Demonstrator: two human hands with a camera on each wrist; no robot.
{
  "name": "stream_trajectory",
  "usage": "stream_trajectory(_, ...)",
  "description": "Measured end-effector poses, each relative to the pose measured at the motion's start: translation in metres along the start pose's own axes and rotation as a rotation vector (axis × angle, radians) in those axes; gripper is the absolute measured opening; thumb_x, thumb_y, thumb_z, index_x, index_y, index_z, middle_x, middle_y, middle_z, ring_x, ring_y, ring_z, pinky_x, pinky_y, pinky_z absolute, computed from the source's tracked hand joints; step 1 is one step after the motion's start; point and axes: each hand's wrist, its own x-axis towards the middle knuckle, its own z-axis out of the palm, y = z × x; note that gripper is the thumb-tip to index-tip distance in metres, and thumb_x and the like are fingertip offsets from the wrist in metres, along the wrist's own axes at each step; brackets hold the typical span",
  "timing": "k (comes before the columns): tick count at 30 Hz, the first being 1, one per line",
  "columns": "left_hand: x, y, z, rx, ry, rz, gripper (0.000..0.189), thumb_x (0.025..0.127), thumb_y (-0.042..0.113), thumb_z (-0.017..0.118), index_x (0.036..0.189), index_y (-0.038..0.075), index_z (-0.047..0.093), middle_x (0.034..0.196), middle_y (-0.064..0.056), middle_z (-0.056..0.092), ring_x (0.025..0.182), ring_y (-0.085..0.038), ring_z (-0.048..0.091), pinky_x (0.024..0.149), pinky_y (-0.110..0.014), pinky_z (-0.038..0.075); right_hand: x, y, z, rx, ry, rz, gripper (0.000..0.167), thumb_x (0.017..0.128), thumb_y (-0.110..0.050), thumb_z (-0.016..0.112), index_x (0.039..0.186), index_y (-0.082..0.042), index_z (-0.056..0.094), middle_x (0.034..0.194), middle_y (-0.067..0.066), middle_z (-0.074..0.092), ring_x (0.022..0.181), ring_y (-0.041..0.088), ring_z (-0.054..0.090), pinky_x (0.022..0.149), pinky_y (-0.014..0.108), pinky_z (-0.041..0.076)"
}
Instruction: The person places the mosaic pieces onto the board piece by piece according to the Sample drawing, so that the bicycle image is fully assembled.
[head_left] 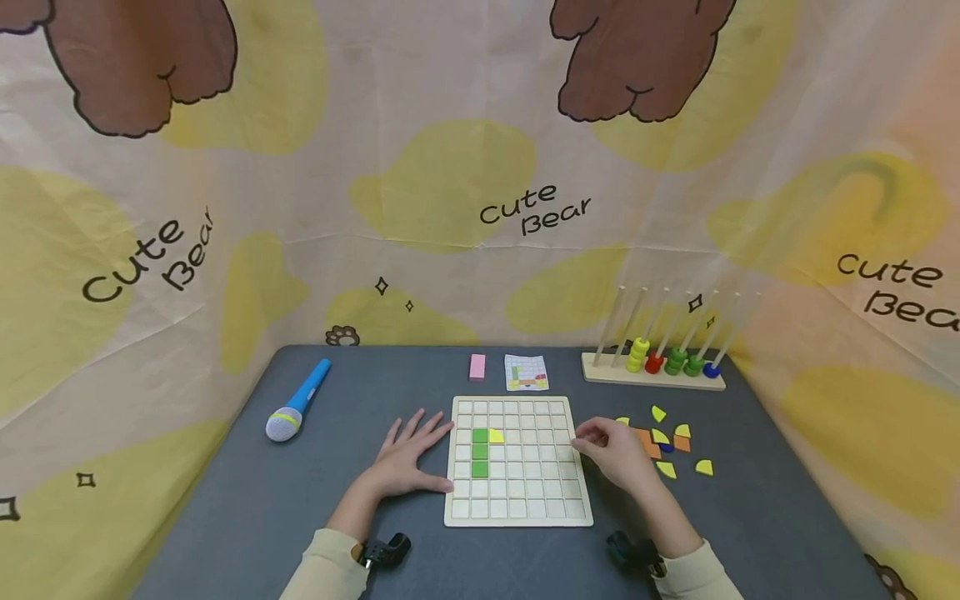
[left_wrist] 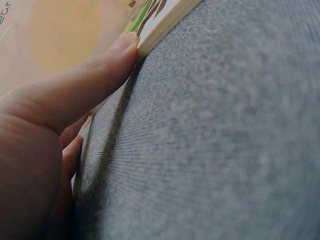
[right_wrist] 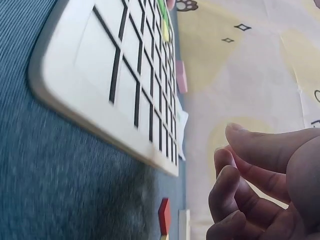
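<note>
A white gridded board (head_left: 522, 503) lies on the dark grey table. Three green squares (head_left: 480, 452) form a column on it, with a yellow quarter-round piece (head_left: 496, 436) beside the top one. My left hand (head_left: 405, 462) rests at the board's left side, fingers spread; in the left wrist view its thumb (left_wrist: 107, 70) touches the board's edge. My right hand (head_left: 611, 450) is by the board's right edge. Its fingers are loosely curled and the thumb is near the index finger; the right wrist view (right_wrist: 265, 185) shows nothing between them.
Loose yellow quarter-round pieces (head_left: 704, 467), orange squares (head_left: 682, 444) and a partly hidden blue piece lie right of the right hand. Behind the board are a pink block (head_left: 477, 367) and a pattern card (head_left: 527, 372). A bead rack (head_left: 652, 377) stands back right; a toy microphone (head_left: 298, 402) lies left.
</note>
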Motion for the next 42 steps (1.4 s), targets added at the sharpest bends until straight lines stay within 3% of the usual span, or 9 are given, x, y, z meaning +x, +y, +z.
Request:
stream_trajectory(13, -0.001, 0.000, 0.000, -0.001, 0.007, 0.001, 0.107, 0.070, 0.075, 0.075, 0.159, 0.035, 0.032, 0.169, 0.004, 0.022, 0.158, -0.030, 0.003, 0.123, -0.061, -0.005, 0.006, 0.032, -0.026, -0.034, 0.049, 0.015, 0.020, 0.090, -0.020, 0.077, 0.104, -0.006, 0.075, 0.085, 0.005, 0.067, 0.072, 0.020, 0.055, 0.058, 0.028, 0.048)
stream_trajectory(28, 0.000, -0.002, 0.001, -0.003, 0.007, 0.007, 0.108, 0.070, 0.075, 0.075, 0.159, 0.035, 0.031, 0.169, 0.005, 0.021, 0.158, -0.030, 0.003, 0.123, -0.061, -0.005, 0.014, 0.063, -0.045, -0.050, 0.049, 0.037, 0.023, 0.092, -0.021, 0.075, 0.106, -0.002, 0.073, 0.090, 0.008, 0.071, 0.074, 0.020, 0.058, 0.061, 0.028, 0.050)
stream_trajectory(42, 0.000, -0.001, 0.000, -0.007, 0.008, 0.001, 0.107, 0.070, 0.075, 0.075, 0.159, 0.034, 0.032, 0.168, 0.004, 0.022, 0.158, -0.030, 0.003, 0.123, -0.062, -0.005, 0.022, 0.069, -0.044, -0.100, 0.025, 0.020, 0.019, 0.089, -0.019, 0.078, 0.103, -0.006, 0.076, 0.086, 0.006, 0.069, 0.074, 0.020, 0.056, 0.062, 0.028, 0.047)
